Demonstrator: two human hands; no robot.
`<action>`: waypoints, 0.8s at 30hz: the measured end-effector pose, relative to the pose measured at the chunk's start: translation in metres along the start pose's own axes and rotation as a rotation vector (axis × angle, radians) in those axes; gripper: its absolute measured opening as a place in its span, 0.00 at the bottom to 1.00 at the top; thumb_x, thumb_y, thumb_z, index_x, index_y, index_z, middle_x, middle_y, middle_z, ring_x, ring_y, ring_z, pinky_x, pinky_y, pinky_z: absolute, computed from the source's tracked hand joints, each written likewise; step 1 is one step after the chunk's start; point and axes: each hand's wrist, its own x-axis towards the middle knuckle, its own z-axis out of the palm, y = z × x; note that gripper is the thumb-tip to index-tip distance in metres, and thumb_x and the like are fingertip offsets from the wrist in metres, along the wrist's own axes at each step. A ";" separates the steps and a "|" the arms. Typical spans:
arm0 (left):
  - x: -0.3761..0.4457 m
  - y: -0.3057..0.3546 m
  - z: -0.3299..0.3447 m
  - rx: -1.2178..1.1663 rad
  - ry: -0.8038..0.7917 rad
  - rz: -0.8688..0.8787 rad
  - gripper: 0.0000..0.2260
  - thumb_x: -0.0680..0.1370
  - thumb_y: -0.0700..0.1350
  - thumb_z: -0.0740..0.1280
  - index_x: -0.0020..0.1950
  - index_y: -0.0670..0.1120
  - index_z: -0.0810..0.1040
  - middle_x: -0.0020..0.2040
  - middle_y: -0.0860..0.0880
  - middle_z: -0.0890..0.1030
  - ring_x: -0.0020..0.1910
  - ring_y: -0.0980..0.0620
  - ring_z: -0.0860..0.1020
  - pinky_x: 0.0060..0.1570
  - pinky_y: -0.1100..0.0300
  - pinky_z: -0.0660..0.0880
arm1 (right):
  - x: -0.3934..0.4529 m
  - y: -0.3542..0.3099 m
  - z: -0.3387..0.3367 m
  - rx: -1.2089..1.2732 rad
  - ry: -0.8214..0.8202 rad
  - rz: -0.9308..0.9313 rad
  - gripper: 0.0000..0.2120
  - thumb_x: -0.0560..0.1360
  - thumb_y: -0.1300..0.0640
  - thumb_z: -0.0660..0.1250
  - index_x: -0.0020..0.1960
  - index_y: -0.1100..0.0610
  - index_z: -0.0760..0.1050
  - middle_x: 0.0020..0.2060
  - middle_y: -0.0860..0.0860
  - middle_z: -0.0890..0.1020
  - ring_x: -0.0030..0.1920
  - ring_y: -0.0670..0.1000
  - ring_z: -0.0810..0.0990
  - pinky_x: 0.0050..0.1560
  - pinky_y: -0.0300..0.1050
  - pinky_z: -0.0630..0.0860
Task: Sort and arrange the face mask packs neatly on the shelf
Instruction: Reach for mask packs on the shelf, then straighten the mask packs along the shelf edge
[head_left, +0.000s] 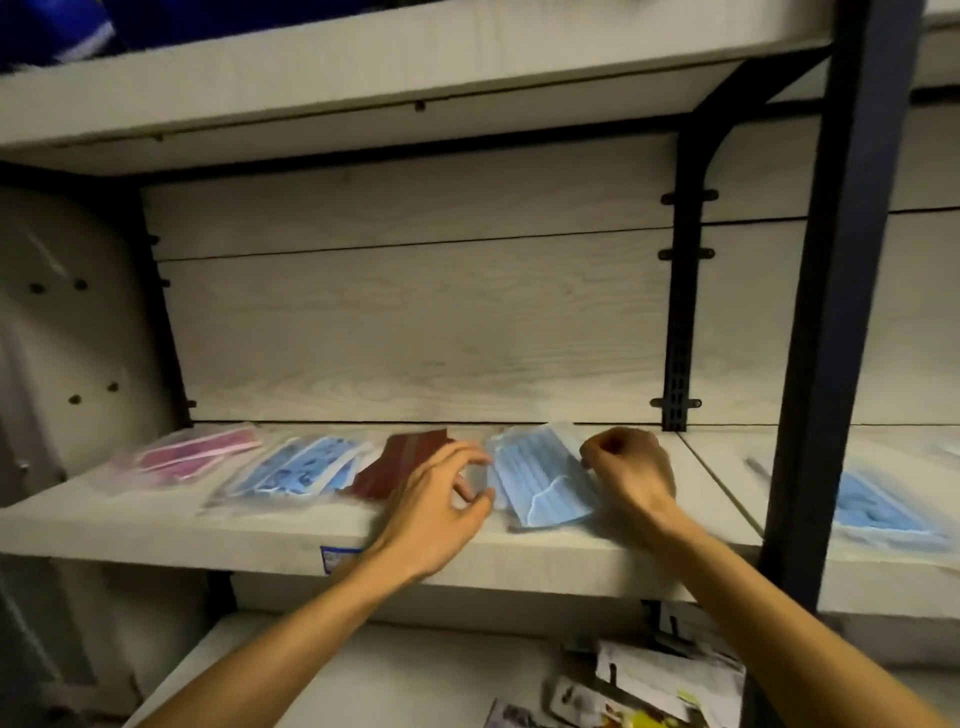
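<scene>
My two hands frame the plain blue mask pack (545, 478), which lies flat on the shelf (260, 525). My left hand (436, 512) sits at its left edge, the grip loosely curled with thumb and forefinger close to the clear wrapper; I cannot tell whether they really pinch it or only touch it. My right hand (631, 470) is at the pack's far right corner with its fingers curled in; whether they hold the wrapper is hidden behind my knuckles.

Left of my left hand, partly under it, lies the dark red pack (402, 465). Further left comes the printed blue pack (298, 470), and furthest left the pink pack (195, 452). These four make a rough row, one colour each, so the sorting looks largely done. All of them lie somewhat slanted, so I judge that squaring them up remains.

Well to the right of my right hand, beyond the dark upright post (831, 312), another blue pack (872, 506) lies in the next bay. I judge it still has to join the row.
</scene>
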 end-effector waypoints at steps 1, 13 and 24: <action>0.007 -0.002 0.003 0.015 -0.001 0.035 0.13 0.77 0.44 0.72 0.60 0.53 0.80 0.61 0.58 0.79 0.44 0.59 0.79 0.48 0.55 0.79 | 0.004 0.002 0.002 -0.036 0.036 0.001 0.08 0.70 0.52 0.66 0.34 0.53 0.80 0.30 0.47 0.82 0.34 0.51 0.82 0.39 0.50 0.82; 0.026 0.013 0.031 0.420 -0.211 0.019 0.23 0.81 0.59 0.62 0.75 0.56 0.69 0.80 0.52 0.62 0.78 0.50 0.60 0.73 0.56 0.57 | -0.001 0.006 -0.010 -0.361 -0.055 -0.158 0.28 0.79 0.36 0.58 0.70 0.55 0.71 0.62 0.57 0.80 0.60 0.59 0.78 0.59 0.53 0.75; -0.032 0.111 0.068 0.294 -0.062 0.224 0.14 0.79 0.55 0.66 0.62 0.52 0.78 0.61 0.54 0.80 0.59 0.49 0.79 0.55 0.53 0.72 | -0.126 0.040 -0.152 -0.490 -0.410 -0.458 0.24 0.81 0.47 0.62 0.75 0.48 0.63 0.69 0.48 0.74 0.65 0.47 0.74 0.67 0.45 0.73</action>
